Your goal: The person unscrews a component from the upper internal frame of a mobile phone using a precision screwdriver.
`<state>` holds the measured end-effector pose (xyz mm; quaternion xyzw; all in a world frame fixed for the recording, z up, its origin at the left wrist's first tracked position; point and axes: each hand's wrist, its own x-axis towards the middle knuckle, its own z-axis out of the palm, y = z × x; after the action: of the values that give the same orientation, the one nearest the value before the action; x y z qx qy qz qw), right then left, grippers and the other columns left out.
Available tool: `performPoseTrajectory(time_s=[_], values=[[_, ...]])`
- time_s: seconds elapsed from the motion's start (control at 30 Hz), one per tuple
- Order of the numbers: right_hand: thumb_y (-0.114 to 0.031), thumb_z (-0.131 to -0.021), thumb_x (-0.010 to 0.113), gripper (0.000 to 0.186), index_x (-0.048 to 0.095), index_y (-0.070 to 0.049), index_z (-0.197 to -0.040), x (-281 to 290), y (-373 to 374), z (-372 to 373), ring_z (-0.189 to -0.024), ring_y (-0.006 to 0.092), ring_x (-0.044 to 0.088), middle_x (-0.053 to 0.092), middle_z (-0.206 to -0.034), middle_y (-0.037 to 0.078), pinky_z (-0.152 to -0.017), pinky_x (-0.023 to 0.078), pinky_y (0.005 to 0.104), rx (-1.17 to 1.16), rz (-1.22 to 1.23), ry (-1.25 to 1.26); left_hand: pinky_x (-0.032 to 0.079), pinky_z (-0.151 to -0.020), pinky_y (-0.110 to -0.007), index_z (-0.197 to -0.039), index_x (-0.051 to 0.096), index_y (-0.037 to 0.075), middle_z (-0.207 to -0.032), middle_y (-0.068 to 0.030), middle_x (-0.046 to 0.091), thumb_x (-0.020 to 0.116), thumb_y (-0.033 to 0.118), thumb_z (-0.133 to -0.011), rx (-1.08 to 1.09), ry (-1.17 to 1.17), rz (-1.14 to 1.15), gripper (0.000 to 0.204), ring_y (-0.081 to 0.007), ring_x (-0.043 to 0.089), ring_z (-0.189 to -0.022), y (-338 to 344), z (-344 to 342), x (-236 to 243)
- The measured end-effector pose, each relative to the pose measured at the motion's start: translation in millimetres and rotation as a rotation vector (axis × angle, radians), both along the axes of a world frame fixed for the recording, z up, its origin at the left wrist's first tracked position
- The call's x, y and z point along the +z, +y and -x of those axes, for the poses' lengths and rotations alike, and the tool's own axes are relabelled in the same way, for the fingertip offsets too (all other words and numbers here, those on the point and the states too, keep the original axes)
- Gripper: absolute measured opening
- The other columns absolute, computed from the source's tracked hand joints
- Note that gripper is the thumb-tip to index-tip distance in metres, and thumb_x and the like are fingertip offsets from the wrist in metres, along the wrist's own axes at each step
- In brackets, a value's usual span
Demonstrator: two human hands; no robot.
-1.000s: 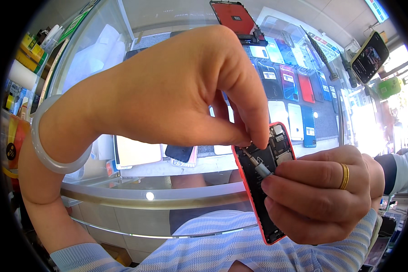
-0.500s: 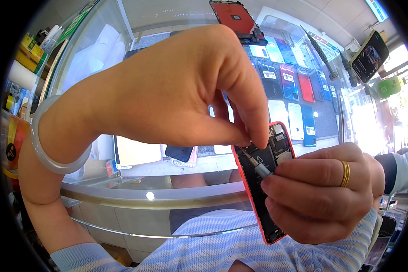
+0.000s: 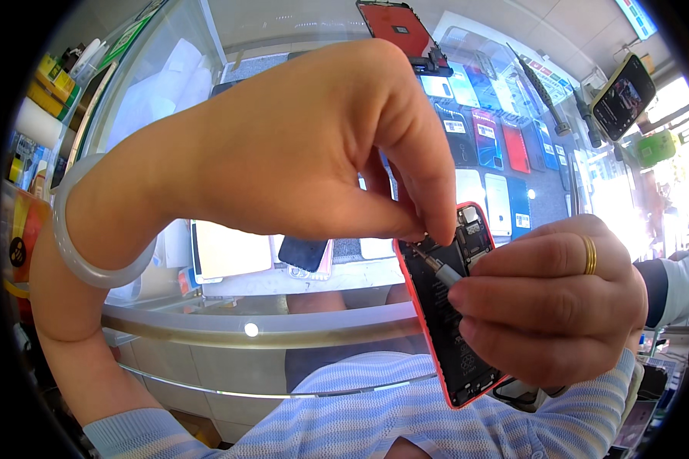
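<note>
An opened phone (image 3: 445, 336) with a red frame is held tilted above my lap, its dark battery and inner boards showing. My right hand (image 3: 547, 306) is closed around a small screwdriver (image 3: 446, 274) with a grey handle; the thin tip points at the phone's upper left inside. Over that same upper end, my left hand (image 3: 314, 153) pinches thumb and forefinger together next to the screwdriver's tip. Whatever lies between those fingertips is hidden. How the phone is supported behind my right hand cannot be seen.
A glass display case (image 3: 344, 325) lies under my arms, with several phones such as a red one (image 3: 516, 148) inside. A removed screen part (image 3: 400, 30) rests at the far side. Another screwdriver (image 3: 542, 92) and a lit phone (image 3: 624, 97) are at far right.
My right hand has risen slightly and turned, and the screwdriver lies at a flatter angle. The phone has shifted a little. My left hand keeps its pinch at nearly the same spot.
</note>
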<state>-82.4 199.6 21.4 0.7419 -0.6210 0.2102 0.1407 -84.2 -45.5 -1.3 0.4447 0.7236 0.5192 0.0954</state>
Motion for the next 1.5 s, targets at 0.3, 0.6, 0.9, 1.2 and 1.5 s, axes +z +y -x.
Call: performPoseTrajectory(time_s=[0.3, 0.6, 0.9, 1.2, 1.5], values=[[-0.005, -0.074, 0.074, 0.015, 0.068, -0.007, -0.087, 2, 2, 3, -0.077, 0.0213, 0.069, 0.071, -0.092, 0.011, -0.055, 0.055, 0.0257, 0.024, -0.027, -0.042, 0.056, -0.067, -0.027, -0.086, 0.077, 0.001, -0.084, -0.0134, 0.075, 0.077, -0.009, -0.074, 0.000, -0.002, -0.003, 0.016, -0.0194, 0.073, -0.077, 0, 0, 0], [-0.006, -0.075, 0.077, 0.018, 0.066, -0.006, -0.088, -8, -1, 7, -0.070, 0.0220, 0.069, 0.072, -0.087, 0.014, -0.053, 0.055, 0.0273, 0.023, 0.090, -0.187, 0.056, -0.066, -0.026, -0.087, 0.078, 0.002, -0.084, -0.0122, 0.075, 0.077, -0.007, -0.075, -0.003, 0.006, 0.005, 0.015, -0.0191, 0.072, -0.076, 0, 1, -1], [-0.005, -0.069, 0.082, 0.033, 0.064, -0.011, -0.096, -4, 0, 2, -0.075, 0.0264, 0.069, 0.073, -0.094, 0.014, -0.065, 0.057, 0.0350, -0.152, 0.017, -0.541, 0.054, -0.065, -0.026, -0.086, 0.077, 0.001, -0.080, -0.0116, 0.074, 0.077, -0.007, -0.074, 0.005, -0.090, -0.007, 0.015, -0.0194, 0.070, -0.071, 0, 1, 1], [-0.015, -0.071, 0.082, 0.034, 0.072, -0.008, -0.102, -2, -5, -3, -0.082, 0.0212, 0.066, 0.072, -0.096, 0.004, -0.075, 0.050, 0.0325, -0.445, -0.114, -0.400, 0.056, -0.072, -0.024, -0.090, 0.076, -0.002, -0.083, -0.0077, 0.073, 0.071, -0.007, -0.076, 0.010, -0.321, 0.016, 0.015, -0.0114, 0.069, -0.078, 0, 0, 5], [-0.015, -0.074, 0.082, 0.033, 0.070, -0.011, -0.105, -3, -1, -4, -0.090, 0.0214, 0.066, 0.071, -0.099, 0.001, -0.088, 0.049, 0.0379, -0.451, -0.153, -0.567, 0.054, -0.068, -0.023, -0.089, 0.075, -0.002, -0.080, -0.0063, 0.072, 0.068, -0.007, -0.076, -0.001, -0.352, 0.028, 0.015, -0.0088, 0.066, -0.074, 0, 1, 4]])
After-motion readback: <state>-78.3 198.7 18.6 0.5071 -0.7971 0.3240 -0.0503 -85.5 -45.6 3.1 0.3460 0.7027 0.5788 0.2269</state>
